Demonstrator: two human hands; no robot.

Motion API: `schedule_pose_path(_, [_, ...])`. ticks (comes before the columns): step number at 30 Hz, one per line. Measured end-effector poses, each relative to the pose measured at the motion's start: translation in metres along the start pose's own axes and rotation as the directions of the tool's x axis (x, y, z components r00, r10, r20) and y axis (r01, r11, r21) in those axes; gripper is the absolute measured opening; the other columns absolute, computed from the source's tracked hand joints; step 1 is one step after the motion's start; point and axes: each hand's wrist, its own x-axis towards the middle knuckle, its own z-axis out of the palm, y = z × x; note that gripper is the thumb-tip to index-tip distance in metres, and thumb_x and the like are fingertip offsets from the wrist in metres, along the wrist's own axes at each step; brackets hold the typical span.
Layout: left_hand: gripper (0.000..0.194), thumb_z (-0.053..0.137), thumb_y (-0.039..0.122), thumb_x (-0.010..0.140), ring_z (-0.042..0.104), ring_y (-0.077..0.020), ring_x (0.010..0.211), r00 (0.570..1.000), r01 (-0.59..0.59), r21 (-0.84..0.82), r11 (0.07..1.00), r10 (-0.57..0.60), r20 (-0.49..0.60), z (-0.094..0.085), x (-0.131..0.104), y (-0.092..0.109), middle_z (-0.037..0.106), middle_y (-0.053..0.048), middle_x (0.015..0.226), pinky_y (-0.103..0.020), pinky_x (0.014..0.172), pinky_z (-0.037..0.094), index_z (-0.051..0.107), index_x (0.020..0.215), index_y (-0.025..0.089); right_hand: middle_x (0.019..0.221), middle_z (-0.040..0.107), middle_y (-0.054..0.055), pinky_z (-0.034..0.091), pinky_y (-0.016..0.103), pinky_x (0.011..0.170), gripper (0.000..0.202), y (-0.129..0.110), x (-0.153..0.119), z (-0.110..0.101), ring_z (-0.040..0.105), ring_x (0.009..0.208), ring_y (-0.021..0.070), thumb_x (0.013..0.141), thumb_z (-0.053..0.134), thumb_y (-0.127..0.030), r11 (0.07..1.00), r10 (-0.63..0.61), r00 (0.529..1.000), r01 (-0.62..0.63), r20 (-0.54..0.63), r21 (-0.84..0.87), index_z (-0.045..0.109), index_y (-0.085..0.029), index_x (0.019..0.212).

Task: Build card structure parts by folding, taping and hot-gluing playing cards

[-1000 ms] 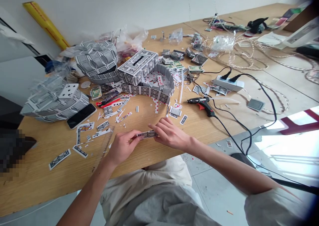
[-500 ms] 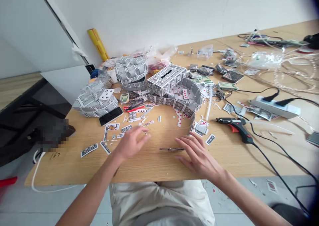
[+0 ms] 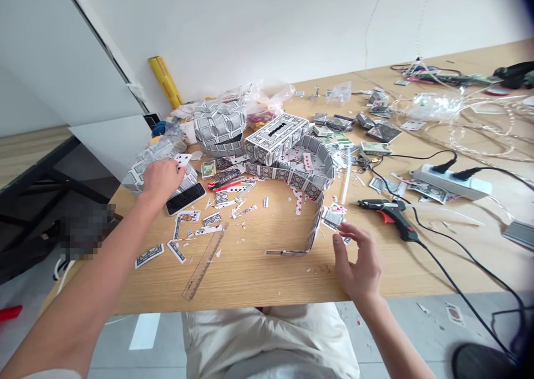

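Note:
My left hand (image 3: 161, 177) reaches over the grey-white structure of folded cards (image 3: 137, 176) at the left. Its fingers are closed at the edge of a playing card (image 3: 182, 159), and they partly cover it. To the right of a long strip of joined cards (image 3: 315, 223), my right hand (image 3: 361, 259) hovers with thumb and fingers apart, holding nothing. That strip stands on edge and curves toward me from a box-like wall of cards (image 3: 321, 159). A clear ruler (image 3: 206, 262) lies between my arms.
A glue gun (image 3: 390, 215) with its cord lies at the right, near a white power strip (image 3: 453, 181). A phone (image 3: 186, 199), a red cutter (image 3: 225, 184) and card scraps are at the left. Behind stand a patterned box (image 3: 277, 138) and a round card basket (image 3: 219, 126).
My left hand has moved up and left to the playing card on the folded-card structure. My right hand has drawn away from the strip to the right and opened.

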Motion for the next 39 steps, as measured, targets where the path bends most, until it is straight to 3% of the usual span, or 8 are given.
schedule_pose_path(8, [0.050, 0.039, 0.035, 0.108, 0.070, -0.0385, 0.110, 0.997, 0.076, 0.041, 0.996, -0.076, -0.003, 0.004, 0.008, -0.003, 0.078, -0.026, 0.113, -0.050, 0.099, 0.050, 0.076, 0.115, 0.003, 0.109, 0.077, 0.011, 0.058, 0.045, 0.087, 0.022, -0.003, 0.004, 0.001, 0.074, 0.088, 0.0261, 0.104, 0.069, -0.021, 1.000, -0.028, 0.999, 0.028, 0.045, -0.013, 0.068, -0.020, 0.126])
schedule_pose_path(14, [0.056, 0.029, 0.034, 0.110, 0.060, -0.0336, 0.122, 0.984, 0.054, -0.002, 0.999, -0.054, -0.172, -0.019, 0.010, -0.022, 0.071, -0.024, 0.133, -0.052, 0.113, 0.041, 0.067, 0.133, 0.000, 0.109, 0.077, 0.011, 0.058, 0.045, 0.087, 0.020, -0.002, 0.003, 0.001, 0.074, 0.088, 0.0257, 0.105, 0.069, -0.022, 1.000, -0.008, 0.999, 0.008, 0.040, 0.000, 0.068, -0.020, 0.124])
schedule_pose_path(17, [0.049, 0.039, 0.039, 0.109, 0.059, -0.0318, 0.121, 0.932, 0.028, -0.125, 0.992, -0.071, -0.355, -0.030, 0.003, -0.024, 0.070, -0.017, 0.137, -0.053, 0.113, 0.043, 0.065, 0.139, 0.010, 0.108, 0.076, 0.011, 0.058, 0.045, 0.086, 0.020, -0.001, 0.004, 0.001, 0.073, 0.089, 0.0254, 0.104, 0.069, -0.021, 1.000, 0.001, 1.000, -0.001, 0.030, 0.006, 0.068, -0.020, 0.124])
schedule_pose_path(21, [0.029, 0.056, 0.040, 0.107, 0.067, -0.0213, 0.088, 0.809, -0.227, -0.157, 0.961, 0.096, -0.580, -0.023, -0.050, 0.016, 0.079, -0.009, 0.096, -0.035, 0.087, 0.054, 0.072, 0.104, 0.016, 0.106, 0.074, 0.009, 0.057, 0.044, 0.084, 0.023, -0.013, 0.000, -0.003, 0.070, 0.089, 0.0246, 0.101, 0.071, -0.014, 0.997, -0.008, 1.000, 0.009, -0.018, 0.071, 0.070, -0.022, 0.122])
schedule_pose_path(25, [0.009, 0.068, 0.012, 0.100, 0.074, -0.0135, 0.083, 0.670, -0.649, -0.262, 0.714, 0.373, -0.642, -0.001, -0.149, 0.091, 0.080, -0.001, 0.090, -0.024, 0.080, 0.054, 0.067, 0.099, 0.021, 0.103, 0.073, 0.007, 0.059, 0.040, 0.081, 0.030, -0.056, -0.020, -0.015, 0.071, 0.092, 0.0238, 0.100, 0.068, -0.007, 0.946, 0.053, 0.983, -0.106, 0.176, 0.305, 0.069, -0.025, 0.124])
schedule_pose_path(29, [0.021, 0.072, 0.005, 0.096, 0.077, -0.0152, 0.087, 0.755, -0.653, -0.575, 0.492, 0.373, -0.539, 0.021, -0.231, 0.145, 0.079, -0.005, 0.095, -0.025, 0.082, 0.058, 0.065, 0.110, 0.019, 0.126, 0.072, 0.011, 0.064, 0.042, 0.091, 0.051, -0.098, -0.046, -0.023, 0.073, 0.108, 0.0260, 0.102, 0.072, -0.013, 0.868, 0.107, 0.874, -0.315, 0.475, 0.385, 0.059, -0.030, 0.148])
schedule_pose_path(33, [0.016, 0.065, 0.007, 0.101, 0.078, -0.0156, 0.086, 0.820, -0.564, -0.728, 0.390, 0.373, -0.435, 0.038, -0.260, 0.155, 0.077, -0.004, 0.095, -0.026, 0.077, 0.059, 0.064, 0.111, 0.020, 0.138, 0.067, 0.011, 0.065, 0.042, 0.094, 0.049, -0.109, -0.060, -0.019, 0.072, 0.118, 0.0266, 0.106, 0.071, -0.027, 0.734, 0.209, 0.746, -0.547, 0.633, 0.402, 0.057, -0.036, 0.152])
schedule_pose_path(39, [0.005, 0.063, 0.017, 0.107, 0.077, -0.0148, 0.082, 0.767, -0.625, -0.647, 0.436, 0.496, -0.407, 0.038, -0.254, 0.138, 0.079, -0.002, 0.098, -0.027, 0.073, 0.057, 0.065, 0.108, 0.021, 0.132, 0.073, 0.010, 0.065, 0.041, 0.088, 0.042, -0.121, -0.061, -0.005, 0.075, 0.104, 0.0254, 0.102, 0.077, -0.052, 0.168, 0.401, 0.412, -0.911, 0.818, 0.376, 0.063, -0.033, 0.136])
